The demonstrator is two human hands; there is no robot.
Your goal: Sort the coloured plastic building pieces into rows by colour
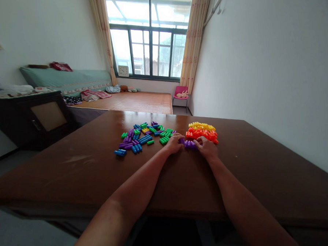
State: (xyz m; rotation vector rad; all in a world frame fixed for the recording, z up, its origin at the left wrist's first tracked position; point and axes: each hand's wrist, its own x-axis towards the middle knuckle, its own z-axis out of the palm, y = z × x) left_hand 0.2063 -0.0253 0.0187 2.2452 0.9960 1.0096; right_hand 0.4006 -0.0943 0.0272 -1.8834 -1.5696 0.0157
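Note:
Both my hands are at a short row of purple pieces [190, 144] on the brown table. My left hand [175, 143] is at the row's left end, its fingers bent around purple pieces. At the right end, my right hand [206, 148] pinches the row with thumb and fingers. Just behind it lie rows of orange pieces [201, 134], with yellow pieces [202, 126] behind those. Left of my hands is a loose spread of blue pieces [145, 139], green pieces [165, 140], purple pieces [126, 145] and a few yellow ones.
The wooden table [100, 170] reaches out to both sides. Beyond it are a bed [146, 102], a pink chair [181, 92] and a window with curtains. A dark cabinet [28, 111] stands at the left, a white wall at the right.

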